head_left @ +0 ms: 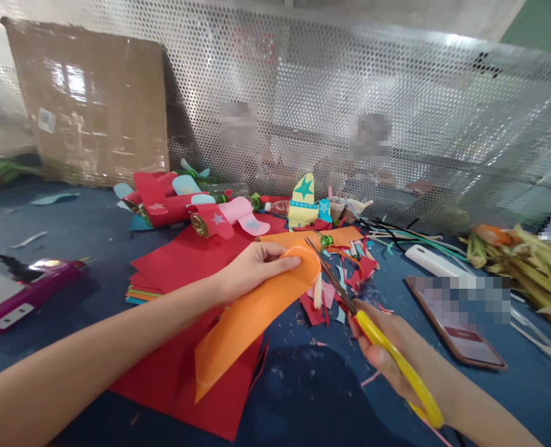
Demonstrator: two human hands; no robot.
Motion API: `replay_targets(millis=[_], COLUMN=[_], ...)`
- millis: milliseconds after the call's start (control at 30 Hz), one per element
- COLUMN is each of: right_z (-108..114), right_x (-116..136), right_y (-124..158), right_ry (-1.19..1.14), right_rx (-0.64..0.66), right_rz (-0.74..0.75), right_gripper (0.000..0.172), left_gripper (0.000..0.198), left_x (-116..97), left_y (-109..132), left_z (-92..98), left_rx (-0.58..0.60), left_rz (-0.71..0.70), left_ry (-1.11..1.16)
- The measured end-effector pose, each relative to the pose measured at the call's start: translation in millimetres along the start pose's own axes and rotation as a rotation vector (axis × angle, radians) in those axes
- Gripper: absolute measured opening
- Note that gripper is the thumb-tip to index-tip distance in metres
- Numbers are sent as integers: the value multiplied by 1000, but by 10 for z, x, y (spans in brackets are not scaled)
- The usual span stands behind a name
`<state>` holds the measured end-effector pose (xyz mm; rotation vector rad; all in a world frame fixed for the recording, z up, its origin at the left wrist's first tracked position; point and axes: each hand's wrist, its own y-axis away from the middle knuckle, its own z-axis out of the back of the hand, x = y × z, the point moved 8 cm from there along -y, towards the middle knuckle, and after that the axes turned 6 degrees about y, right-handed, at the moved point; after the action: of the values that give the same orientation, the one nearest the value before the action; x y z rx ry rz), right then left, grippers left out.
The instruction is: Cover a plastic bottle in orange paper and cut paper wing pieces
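My left hand (261,267) pinches a strip of orange paper (252,316) near its rounded far end, and the strip hangs down toward me. Scissors with yellow handles (382,341) are gripped in my right hand (387,347). Their blades (334,276) point up and left, with the tips at the rounded edge of the orange paper; whether they are cutting into it I cannot tell. Under the strip lie large sheets of red paper (187,397). Colored paper scraps (363,273) are scattered beside and behind the blades.
Paper-wrapped bottles (215,220) lie at the back before a perforated metal panel (303,93). A cardboard sheet (94,105) leans at the back left. A purple power strip (33,292) is on the left. A phone (456,323) and dried husks (531,267) lie on the right.
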<state>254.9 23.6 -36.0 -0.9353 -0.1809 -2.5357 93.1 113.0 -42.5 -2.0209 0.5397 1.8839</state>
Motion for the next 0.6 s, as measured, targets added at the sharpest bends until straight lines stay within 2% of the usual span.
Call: replay_targets(millis=[67, 133, 200, 267, 300, 333, 367, 400, 467, 533, 600], right_z=[0, 17, 21, -3, -26, -47, -62, -72, -91, -118, -143], right_x=[-13, -30, -68, -122, -147, -168, -185, -199, -225, -238, -233], right_y=[-14, -26, -31, -27, -23, -20, -19, -20, -26, -34, -37], right_ry=[-12, -26, -60, -118, -153, -186, -213, -231, -247, -256, -292], right_rx=[1, -24, -42, -34, -19, -6, 0, 1, 2, 7, -4], right_rz=[9, 12, -14, -68, -93, -114, -124, -127, -112, -70, -15], right_gripper=[69, 66, 64, 62, 60, 60, 59, 60, 60, 62, 64], left_gripper=[35, 40, 33, 15, 8, 13, 19, 22, 18, 24, 44], left_x=[-23, -131, -301, -454, -483, -490, -443, -330, 22, 366, 548], left_y=[-54, -76, 1, 184, 271, 364, 435, 486, 563, 622, 619], left_z=[63, 158, 205, 133, 16, -135, -335, -534, -815, -941, -981], left_rx=[-15, -113, -267, -408, -391, -328, -176, 1, 252, 326, 326], left_rz=[-58, -209, -406, -579, -626, -671, -674, -600, -284, 31, 189], left_ry=[-91, -260, -471, -655, -719, -741, -732, -695, -539, -317, -2])
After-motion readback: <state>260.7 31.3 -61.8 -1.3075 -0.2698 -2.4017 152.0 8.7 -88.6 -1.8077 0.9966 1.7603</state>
